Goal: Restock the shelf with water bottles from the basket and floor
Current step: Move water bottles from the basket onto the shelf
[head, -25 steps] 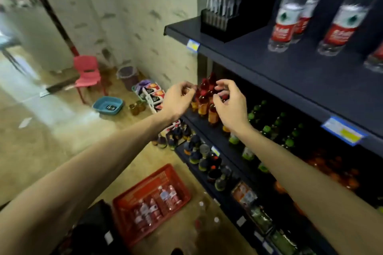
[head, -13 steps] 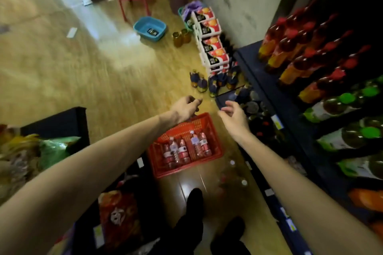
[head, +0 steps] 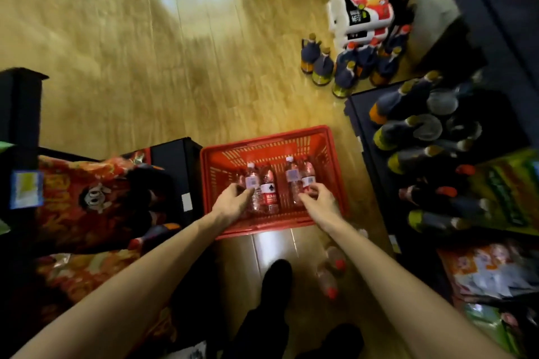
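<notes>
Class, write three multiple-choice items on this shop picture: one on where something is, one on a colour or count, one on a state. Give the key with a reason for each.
1. Where does the red basket sit?
A. on a shelf
B. on the wooden floor
C. on a chair

2. How many water bottles lie in the basket?
A. one
B. four
C. nine

3. What are the two hands doing?
A. both reaching onto bottles in the basket
B. both resting on the floor
C. both holding a snack bag

Key:
1 B, floorboards show all round the basket.
2 B, two pairs lie side by side.
3 A, the left hand is on the left pair and the right hand on the right pair, inside the basket.
</notes>
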Tool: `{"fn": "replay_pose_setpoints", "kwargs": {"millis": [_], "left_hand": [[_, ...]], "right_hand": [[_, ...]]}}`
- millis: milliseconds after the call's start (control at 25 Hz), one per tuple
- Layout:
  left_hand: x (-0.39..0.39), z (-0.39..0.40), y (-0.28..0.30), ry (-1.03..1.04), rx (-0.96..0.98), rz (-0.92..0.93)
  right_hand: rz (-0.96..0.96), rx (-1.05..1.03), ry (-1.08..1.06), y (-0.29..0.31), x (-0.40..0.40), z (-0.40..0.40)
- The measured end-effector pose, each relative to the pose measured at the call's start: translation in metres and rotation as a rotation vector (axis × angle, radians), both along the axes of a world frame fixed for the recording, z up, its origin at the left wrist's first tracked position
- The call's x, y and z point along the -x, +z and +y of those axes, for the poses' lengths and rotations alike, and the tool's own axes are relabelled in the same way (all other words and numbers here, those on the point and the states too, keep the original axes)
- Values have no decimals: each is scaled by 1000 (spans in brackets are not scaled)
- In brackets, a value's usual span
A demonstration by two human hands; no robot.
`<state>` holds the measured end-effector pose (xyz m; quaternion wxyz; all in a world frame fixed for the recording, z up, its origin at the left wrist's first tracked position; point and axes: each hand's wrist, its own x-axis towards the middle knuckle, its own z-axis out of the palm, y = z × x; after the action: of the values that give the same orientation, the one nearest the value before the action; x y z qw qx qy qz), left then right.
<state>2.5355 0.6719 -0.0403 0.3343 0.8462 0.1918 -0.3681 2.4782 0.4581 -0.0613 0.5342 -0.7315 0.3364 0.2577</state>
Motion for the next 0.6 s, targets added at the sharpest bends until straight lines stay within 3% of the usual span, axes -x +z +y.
{"fn": "replay_pose_setpoints", "kwargs": {"millis": [400,600], "left_hand": [[-32,39,-199,-50,-8,21],[-34,38,-278,1,-43,51]], "right_hand": [[153,-70,17,-204,-44,64],[160,103,23,-278,-60,71]]}}
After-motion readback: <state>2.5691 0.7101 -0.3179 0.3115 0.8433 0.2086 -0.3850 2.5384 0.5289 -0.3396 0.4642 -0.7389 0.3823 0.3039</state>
